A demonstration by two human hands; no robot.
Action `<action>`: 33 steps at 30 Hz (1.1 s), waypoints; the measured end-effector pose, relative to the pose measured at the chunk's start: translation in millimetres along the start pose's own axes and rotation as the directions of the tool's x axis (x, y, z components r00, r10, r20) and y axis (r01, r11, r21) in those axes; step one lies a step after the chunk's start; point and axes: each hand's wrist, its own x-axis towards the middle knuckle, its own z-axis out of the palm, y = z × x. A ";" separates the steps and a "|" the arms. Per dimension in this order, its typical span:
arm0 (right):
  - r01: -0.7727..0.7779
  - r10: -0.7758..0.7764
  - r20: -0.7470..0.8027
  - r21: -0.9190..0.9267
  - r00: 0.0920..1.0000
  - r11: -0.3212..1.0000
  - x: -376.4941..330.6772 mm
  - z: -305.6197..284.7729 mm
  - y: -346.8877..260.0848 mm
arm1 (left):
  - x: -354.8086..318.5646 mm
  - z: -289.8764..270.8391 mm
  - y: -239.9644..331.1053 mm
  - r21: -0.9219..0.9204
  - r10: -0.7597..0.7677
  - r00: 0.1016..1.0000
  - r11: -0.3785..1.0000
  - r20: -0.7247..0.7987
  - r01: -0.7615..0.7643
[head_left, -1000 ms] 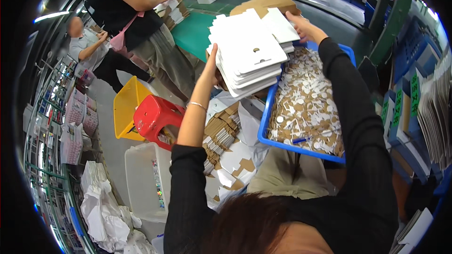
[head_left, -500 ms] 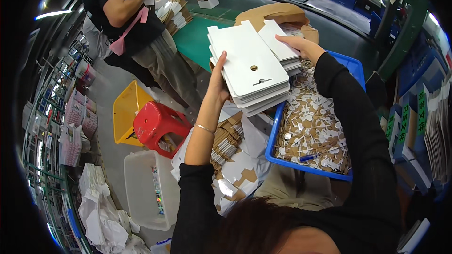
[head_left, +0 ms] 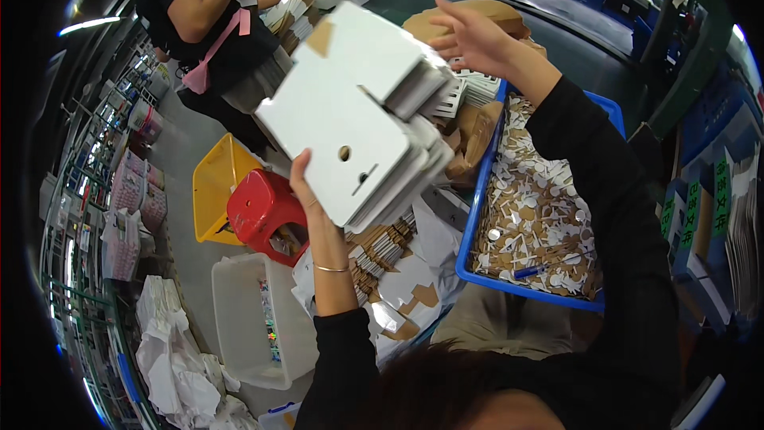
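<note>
A thick stack of white die-cut cardboard sheets (head_left: pixel 338 99) is tilted in front of me, with a round hole and a slit in its top sheet. My left hand (head_left: pixel 318 227) grips its near left edge, thumb on top and the other fingers hidden beneath. To the upper right of the stack, my right hand (head_left: pixel 481 40) is open and holds nothing, its fingers spread. Under that hand lie white slotted cards (head_left: pixel 477 89) beside crumpled brown paper (head_left: pixel 509 17). A blue tray (head_left: pixel 463 261) of small white and brown cardboard scraps (head_left: pixel 541 207) stands to the right.
A blue pen (head_left: pixel 530 272) lies on the scraps. Bundled cardboard pieces (head_left: pixel 380 259) are below the stack. At left stand a red stool (head_left: pixel 259 207), a yellow bin (head_left: pixel 211 183) and a white tub (head_left: pixel 239 326). Another person (head_left: pixel 199 40) works at the far left.
The stack has moved left and turned, tilting more. My right hand has let go of the smaller sheets at its right side and opened. The slotted cards have come into sight.
</note>
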 end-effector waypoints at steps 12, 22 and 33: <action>0.154 -0.226 0.050 0.588 0.973 0.794 -132.1 -62.9 -18.9 | 181.0 -84.5 84.5 0.000 0.162 0.972 0.986 0.168 -0.164; 0.317 -0.240 -0.485 0.080 0.841 0.945 -378.0 -75.3 -9.2 | 331.2 -61.1 13.2 0.526 -0.251 0.962 0.836 0.109 0.158; 0.188 -0.196 -0.584 -0.074 0.788 0.979 -377.6 -64.0 1.5 | 386.6 -7.0 -31.0 0.738 -0.437 0.897 0.628 0.070 0.248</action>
